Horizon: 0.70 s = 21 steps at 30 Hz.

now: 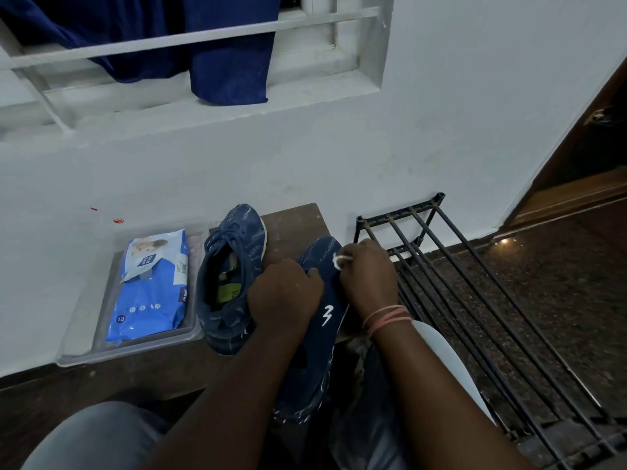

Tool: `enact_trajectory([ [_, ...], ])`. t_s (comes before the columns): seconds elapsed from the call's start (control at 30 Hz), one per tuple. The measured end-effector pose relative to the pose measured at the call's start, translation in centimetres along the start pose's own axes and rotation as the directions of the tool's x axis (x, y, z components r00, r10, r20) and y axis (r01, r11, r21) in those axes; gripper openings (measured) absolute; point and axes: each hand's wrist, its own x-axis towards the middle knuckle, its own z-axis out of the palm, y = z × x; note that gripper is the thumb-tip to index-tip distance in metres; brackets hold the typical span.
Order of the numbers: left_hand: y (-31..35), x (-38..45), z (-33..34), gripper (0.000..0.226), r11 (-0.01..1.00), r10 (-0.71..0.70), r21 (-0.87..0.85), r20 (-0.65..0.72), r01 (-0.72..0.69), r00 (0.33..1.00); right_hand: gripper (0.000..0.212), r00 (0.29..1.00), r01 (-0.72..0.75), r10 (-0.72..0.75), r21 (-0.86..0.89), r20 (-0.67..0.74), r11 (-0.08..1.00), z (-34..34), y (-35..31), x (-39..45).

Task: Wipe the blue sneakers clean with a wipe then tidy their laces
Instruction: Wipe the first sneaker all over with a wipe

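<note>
White wipe (339,260) in right hand (368,273)

Bare brown bench top (298,220) beyond the sneakers, hemmed by wipes tray (84,351) left, metal rack (475,283) right.

Matt mesh-cloth sneaker (234,252), seemingly glossy plastic tray (101,351)

On the table (298,218) against the wall, a tray (101,347) at the left holds a wipes pack (152,286). One sneaker (230,259) stands just right of the tray, the other sneaker (319,334) right of that, nearer the person. A rack (475,300) stands to the table's right.
</note>
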Motion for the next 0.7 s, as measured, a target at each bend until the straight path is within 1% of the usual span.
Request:
enact_trajectory([
  [0.03,0.0,0.0,0.0,0.047,1.000,0.001,0.003,0.003,-0.001,1.000,0.020,0.999,-0.014,0.015,0.003,-0.035,1.000,0.3,-0.4,0.0],
  [0.07,0.0,0.0,0.0,0.047,1.000,0.003,0.006,0.005,-0.003,1.000,0.019,0.999,-0.012,0.012,0.006,-0.037,1.000,0.5,-0.6,0.1],
  [0.17,-0.1,0.0,0.1,0.047,1.000,0.004,0.011,0.004,-0.004,1.000,0.016,0.996,0.018,-0.022,0.046,0.085,0.999,-0.1,-0.2,0.2],
  [0.2,-0.1,0.0,0.1,0.048,1.000,0.004,0.010,0.002,-0.004,1.000,0.018,0.996,0.002,-0.005,0.035,0.091,0.999,-0.4,0.1,0.1],
  [0.27,-0.1,0.1,0.1,0.047,1.000,0.003,0.007,-0.001,-0.003,1.000,0.019,1.000,-0.026,0.025,-0.034,-0.002,0.999,-0.3,0.3,-0.1],
  [0.3,-0.1,0.1,0.1,0.047,1.000,0.003,0.007,-0.001,-0.003,1.000,0.018,0.998,-0.030,0.028,-0.050,-0.057,0.998,-0.1,0.1,-0.2],
  [0.33,-0.1,0.0,0.1,0.046,1.000,0.005,0.010,-0.004,-0.005,1.000,0.017,0.996,-0.036,0.032,-0.039,-0.079,0.999,0.2,-0.3,-0.2],
  [0.37,-0.1,0.0,0.1,0.045,1.000,0.007,0.015,-0.009,-0.007,1.000,0.016,0.998,-0.030,0.030,-0.007,-0.057,1.000,0.2,-0.6,-0.2],
  [0.47,-0.1,0.0,0.0,0.046,1.000,0.006,0.027,-0.017,-0.005,1.000,0.019,0.990,-0.008,-0.002,0.069,0.144,0.998,-0.8,-0.1,0.1],
  [0.5,-0.1,0.0,0.0,0.046,1.000,0.003,0.025,-0.016,-0.003,1.000,0.020,0.985,-0.023,0.010,0.073,0.172,0.997,-1.2,0.3,0.0],
  [0.53,0.0,0.0,0.1,0.046,1.000,0.003,0.023,-0.013,-0.003,1.000,0.021,0.988,-0.038,0.030,0.051,0.151,0.998,-1.4,0.5,-0.3],
  [0.6,0.0,0.0,0.2,0.047,1.000,0.005,0.022,-0.009,-0.005,1.000,0.021,0.998,-0.052,0.053,-0.034,0.027,0.998,-1.1,0.3,-0.8],
  [0.63,-0.1,0.0,0.2,0.047,1.000,0.002,0.022,-0.008,-0.001,1.000,0.020,0.999,-0.049,0.048,-0.045,-0.024,0.998,-0.7,0.0,-0.9],
  [0.67,-0.1,0.0,0.2,0.047,1.000,-0.003,0.021,-0.010,0.004,1.000,0.018,0.999,-0.040,0.039,-0.026,-0.032,0.999,-0.4,-0.3,-0.8],
  [0.7,-0.2,0.1,0.2,0.047,1.000,-0.007,0.020,-0.010,0.007,1.000,0.016,1.000,-0.019,0.019,0.015,0.011,1.000,-0.3,-0.5,-0.7],
])
